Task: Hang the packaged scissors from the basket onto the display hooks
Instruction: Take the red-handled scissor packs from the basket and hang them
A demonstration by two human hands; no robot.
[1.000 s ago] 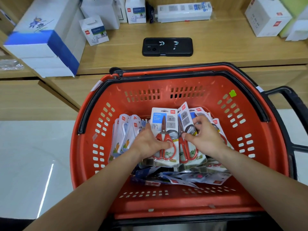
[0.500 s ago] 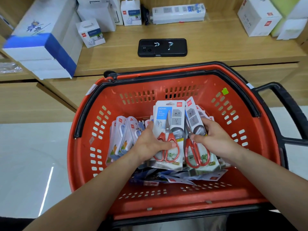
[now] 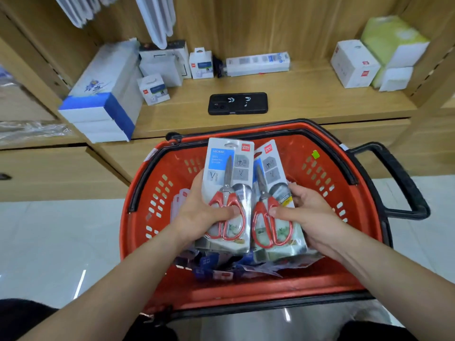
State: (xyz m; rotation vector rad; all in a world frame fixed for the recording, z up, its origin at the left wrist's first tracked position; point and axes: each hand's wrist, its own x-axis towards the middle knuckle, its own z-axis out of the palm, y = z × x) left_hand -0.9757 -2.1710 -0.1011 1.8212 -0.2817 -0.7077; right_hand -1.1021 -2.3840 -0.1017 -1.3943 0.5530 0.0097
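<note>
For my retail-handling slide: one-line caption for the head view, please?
Left hand and right hand each hold packaged scissors above the red basket, before a wooden shelf with a black phone.

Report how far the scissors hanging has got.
Done: nothing visibly hung. In hand: the left hand grips one scissors pack, the right hand a second pack, both held over the basket. Left: hanging these, plus the loose packs lying in the basket.
</note>
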